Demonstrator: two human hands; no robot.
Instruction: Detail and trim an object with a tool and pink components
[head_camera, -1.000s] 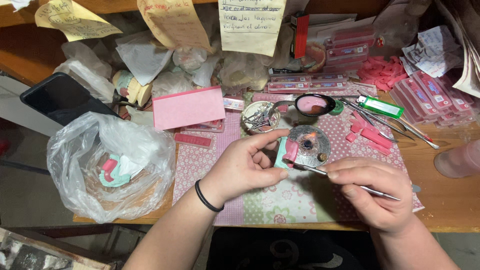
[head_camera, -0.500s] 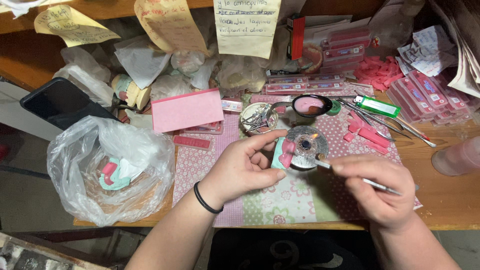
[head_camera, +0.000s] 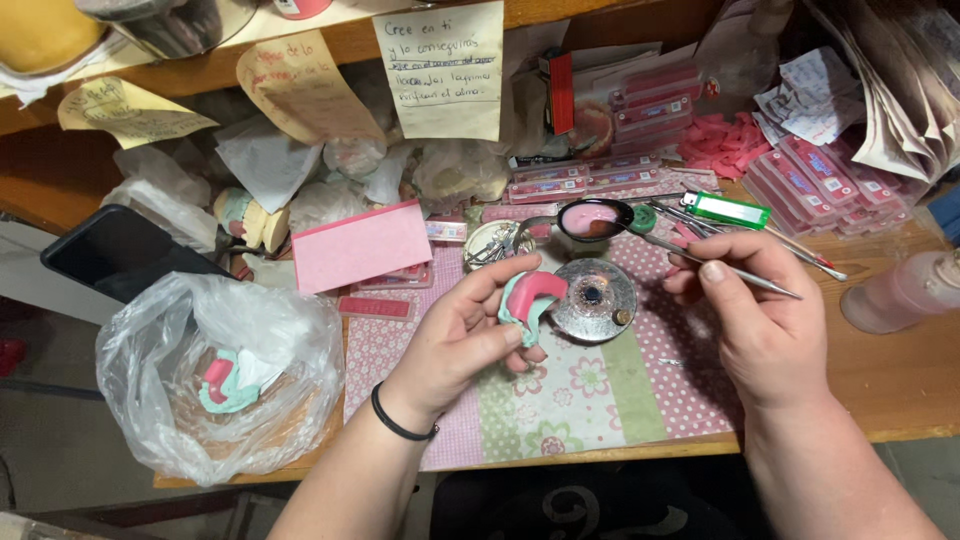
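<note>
My left hand holds a green dental cast with a pink wax arch just above the patterned mat. My right hand grips a thin metal wax tool, its tip reaching toward a dark spoon-shaped bowl of pink wax. A round glass burner stands between the two hands, right beside the cast.
A clear plastic bag with another green and pink cast lies at the left table edge. A pink block, a black phone, a green lighter, boxes of pink wax sheets and a pink bottle surround the mat. Paper notes hang above.
My right hand has lifted the tool off the cast and swung it up and right toward the wax bowl. My left hand has turned the cast, showing its pink arch.
</note>
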